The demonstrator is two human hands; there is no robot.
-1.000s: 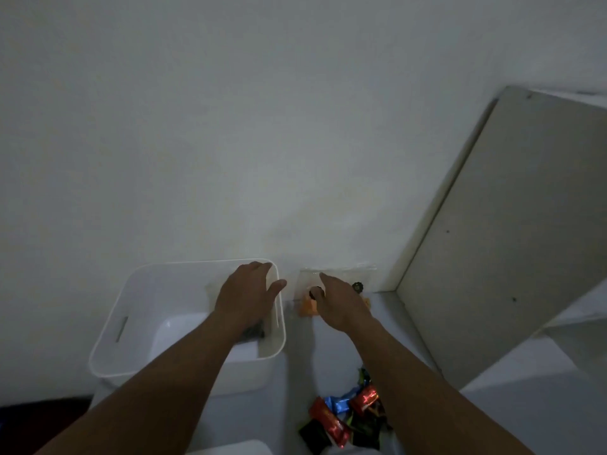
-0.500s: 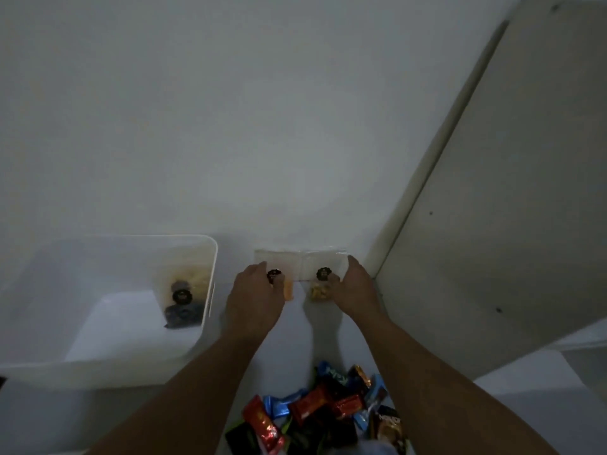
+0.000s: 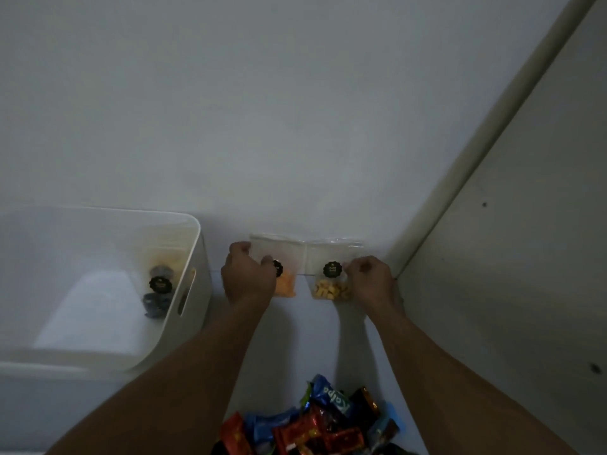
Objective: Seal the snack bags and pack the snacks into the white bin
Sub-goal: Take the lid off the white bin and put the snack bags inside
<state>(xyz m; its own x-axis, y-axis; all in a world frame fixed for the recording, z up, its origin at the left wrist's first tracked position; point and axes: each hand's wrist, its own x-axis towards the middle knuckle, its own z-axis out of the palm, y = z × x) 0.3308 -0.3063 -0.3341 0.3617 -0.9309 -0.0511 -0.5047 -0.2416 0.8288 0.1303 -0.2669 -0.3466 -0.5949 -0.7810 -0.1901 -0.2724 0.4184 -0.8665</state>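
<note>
White shelf: left hand, right hand outstretched, each grip pinching a snack bag

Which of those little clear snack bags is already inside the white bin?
The clear bag with dark snacks lies in the white bin; the orange-snack bag and yellow-snack bag stand outside against the wall.

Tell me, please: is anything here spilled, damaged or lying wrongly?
Nothing stands out. Two clear snack bags lean against the wall, one in each hand; wrapped snacks sit heaped near the person; the white bin stands upright.
</note>
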